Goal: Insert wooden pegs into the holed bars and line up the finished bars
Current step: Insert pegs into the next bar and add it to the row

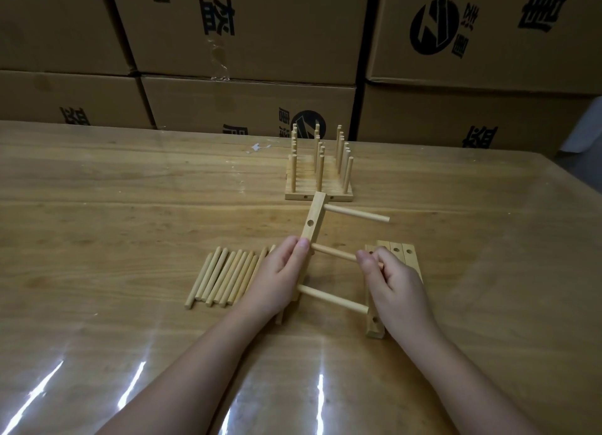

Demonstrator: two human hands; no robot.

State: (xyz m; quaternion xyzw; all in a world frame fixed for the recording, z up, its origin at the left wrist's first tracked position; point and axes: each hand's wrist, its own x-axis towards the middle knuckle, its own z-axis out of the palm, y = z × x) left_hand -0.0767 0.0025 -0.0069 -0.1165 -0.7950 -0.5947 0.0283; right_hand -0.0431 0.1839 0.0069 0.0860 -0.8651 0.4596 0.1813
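My left hand (280, 276) grips a holed wooden bar (313, 221), held above the table and pointing away from me. Three pegs stick out of the bar to the right: a far one (356, 214), a middle one (334, 253) and a near one (332, 299). My right hand (395, 283) pinches the outer end of the middle peg. A row of loose pegs (221, 276) lies on the table left of my left hand. Several empty holed bars (395, 249) lie side by side under my right hand. Finished bars with upright pegs (319, 174) stand in a row farther back.
The wooden table (130, 206) has a glossy cover with light glare near me. Stacked cardboard boxes (247, 43) form a wall along the far edge. A scrap of white paper (257, 148) lies near the back.
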